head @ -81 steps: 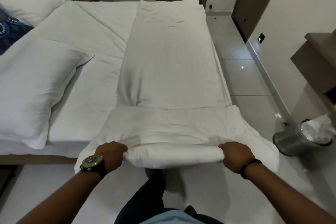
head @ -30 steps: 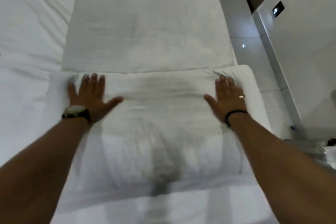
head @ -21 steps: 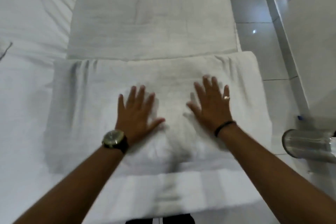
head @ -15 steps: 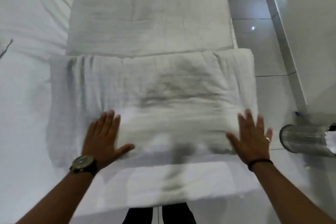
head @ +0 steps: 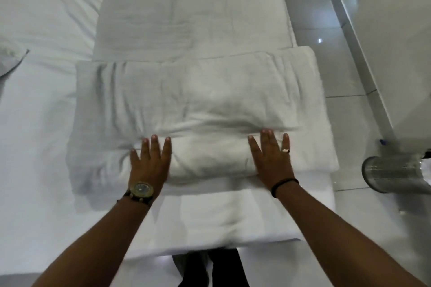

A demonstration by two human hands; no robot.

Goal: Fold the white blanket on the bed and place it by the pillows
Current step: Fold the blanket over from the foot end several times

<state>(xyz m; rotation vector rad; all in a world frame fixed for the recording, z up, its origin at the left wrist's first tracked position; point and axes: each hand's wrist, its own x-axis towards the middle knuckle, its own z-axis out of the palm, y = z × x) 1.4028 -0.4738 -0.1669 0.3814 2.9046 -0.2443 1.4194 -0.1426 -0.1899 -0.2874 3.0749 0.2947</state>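
So, head view, looking straight down at the bed: the white blanket sits near the middle of the frame, partly folded, with a thick doubled-over band running from about 9 o'clock to 3 o'clock and a long flat strip of it stretching off toward 12. Its right end pokes out past the mattress edge over the tiled floor. Both hands are flat on the near edge of that folded band, palms down, fingers spread, not gripping anything. The left hand presses at roughly 7 o'clock from centre, with a round-faced watch on the wrist. The right hand presses at roughly 5 o'clock, with a ring on one finger and a dark band round the wrist. The fabric bunches into a ridge just past the fingertips. A shiny metal bin stands on the floor at 3 o'clock, well off the bed. A pillow corner peeks in at 9 o'clock, apart from the blanket.
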